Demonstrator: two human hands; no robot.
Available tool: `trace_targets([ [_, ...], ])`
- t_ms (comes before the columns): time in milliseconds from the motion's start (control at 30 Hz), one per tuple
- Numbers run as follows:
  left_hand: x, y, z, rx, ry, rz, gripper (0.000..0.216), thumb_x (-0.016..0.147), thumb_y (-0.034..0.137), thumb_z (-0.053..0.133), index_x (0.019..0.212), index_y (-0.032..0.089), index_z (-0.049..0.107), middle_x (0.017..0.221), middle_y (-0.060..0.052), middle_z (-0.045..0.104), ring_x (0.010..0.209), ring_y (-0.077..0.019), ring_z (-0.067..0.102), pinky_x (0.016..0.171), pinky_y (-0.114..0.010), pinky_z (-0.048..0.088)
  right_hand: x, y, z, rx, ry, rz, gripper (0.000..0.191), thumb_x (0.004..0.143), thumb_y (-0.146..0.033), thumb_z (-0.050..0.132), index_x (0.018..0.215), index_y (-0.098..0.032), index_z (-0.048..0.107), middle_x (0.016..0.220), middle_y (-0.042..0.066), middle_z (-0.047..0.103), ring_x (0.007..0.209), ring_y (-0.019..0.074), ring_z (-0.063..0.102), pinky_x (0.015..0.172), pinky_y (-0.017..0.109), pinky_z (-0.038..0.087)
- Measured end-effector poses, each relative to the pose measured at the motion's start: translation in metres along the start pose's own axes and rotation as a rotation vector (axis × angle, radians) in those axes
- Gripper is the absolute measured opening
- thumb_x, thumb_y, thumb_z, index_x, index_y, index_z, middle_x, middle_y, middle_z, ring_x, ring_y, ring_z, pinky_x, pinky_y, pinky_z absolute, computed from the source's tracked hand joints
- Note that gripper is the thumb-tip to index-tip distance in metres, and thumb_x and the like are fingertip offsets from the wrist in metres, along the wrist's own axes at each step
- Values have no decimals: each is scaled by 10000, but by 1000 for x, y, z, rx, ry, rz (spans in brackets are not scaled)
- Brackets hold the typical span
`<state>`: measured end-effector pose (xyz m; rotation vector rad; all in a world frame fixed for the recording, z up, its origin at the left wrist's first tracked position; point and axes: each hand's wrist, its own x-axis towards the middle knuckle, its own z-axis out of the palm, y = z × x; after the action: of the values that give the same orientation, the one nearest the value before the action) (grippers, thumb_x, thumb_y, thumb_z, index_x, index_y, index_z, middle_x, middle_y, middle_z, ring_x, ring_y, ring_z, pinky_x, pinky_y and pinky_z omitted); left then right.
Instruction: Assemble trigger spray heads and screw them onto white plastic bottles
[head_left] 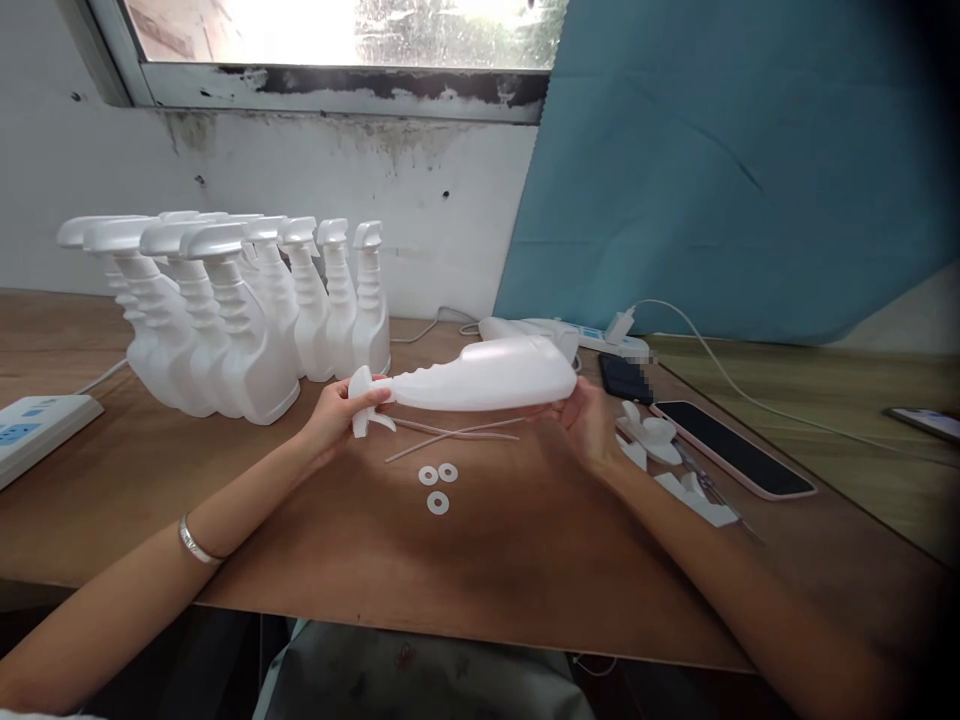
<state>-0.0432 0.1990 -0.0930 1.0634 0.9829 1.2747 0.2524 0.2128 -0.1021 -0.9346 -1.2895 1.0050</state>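
A white plastic spray bottle [487,378] lies sideways in the air above the table, its neck to the left. My left hand [341,415] is closed on a white trigger spray head [361,400], thumb across it, at the bottle's mouth. Whether the head is threaded on, I cannot tell. The bottle's base rests in my right hand [587,418], whose fingers wrap round its end and are partly hidden. Below it, thin dip tubes [431,440] lie crossed on the table. Closer to me sit three white ring washers [438,502].
Several white spray bottles with heads [255,350] stand upright at back left. A power strip [45,425] lies far left. On the right are loose white parts [660,440], a pink-edged phone [735,450], a dark phone [626,378] and a charger [619,326] with its cable.
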Motion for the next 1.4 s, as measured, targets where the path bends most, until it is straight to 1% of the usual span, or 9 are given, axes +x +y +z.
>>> trace_targets([
  [100,6,-3,-2,-104,30,-114,312,623,224,724,874,56,649,899,-114,653,736,-134,624,616,-151,524,-4,0,4,-25,-45,-149,416,710,-415,543,1092,-271,467,1011,25,597,845,210,607,607,334,530],
  [233,8,-4,-4,-123,35,-162,256,636,205,711,830,50,651,849,-114,665,691,-127,634,577,-127,528,-6,1,4,-232,74,-357,427,654,-361,654,1031,-259,482,1234,37,456,1117,203,460,807,324,490],
  [400,5,-1,-2,-65,17,-160,232,654,217,701,810,51,652,793,-100,668,655,-111,630,540,-111,505,-3,-2,-6,-383,130,-366,414,648,-429,655,954,-219,471,992,41,552,930,196,533,837,359,442],
  [567,-2,4,0,-14,-18,-77,301,635,259,720,857,70,646,779,-77,665,686,-122,630,552,-132,501,0,0,-13,-451,138,-418,561,656,-462,640,1136,-226,470,1056,45,549,976,212,506,873,346,401],
  [800,-11,8,4,101,-21,46,425,571,355,743,873,82,622,807,-96,656,721,-205,629,503,-223,498,2,7,-20,-551,166,-226,441,670,-587,550,875,-197,571,751,28,594,747,205,531,702,337,442],
  [967,-5,5,3,143,44,92,417,614,421,686,824,73,593,733,-89,644,618,-189,626,498,-240,492,1,-1,-11,-527,78,-192,438,689,-544,553,939,-184,543,826,40,619,749,192,558,681,319,452],
  [1133,1,3,-1,170,72,24,364,740,467,524,785,106,549,517,-38,585,436,-157,570,429,-246,473,-4,-2,-5,-804,-38,-250,512,603,-434,673,1026,-198,508,857,50,632,739,210,575,634,309,453],
  [1267,1,6,-1,198,62,-67,320,767,422,506,821,110,554,577,-59,621,453,-158,581,415,-233,467,-5,3,-5,-959,0,-340,466,636,-365,644,1041,-194,489,808,48,637,703,222,582,600,314,444],
  [1400,1,6,1,153,28,-214,304,776,390,512,796,98,594,615,-90,640,464,-152,585,422,-223,473,-7,4,-8,-966,75,-580,333,696,-250,548,1019,-222,473,945,55,614,836,222,589,698,341,456],
])
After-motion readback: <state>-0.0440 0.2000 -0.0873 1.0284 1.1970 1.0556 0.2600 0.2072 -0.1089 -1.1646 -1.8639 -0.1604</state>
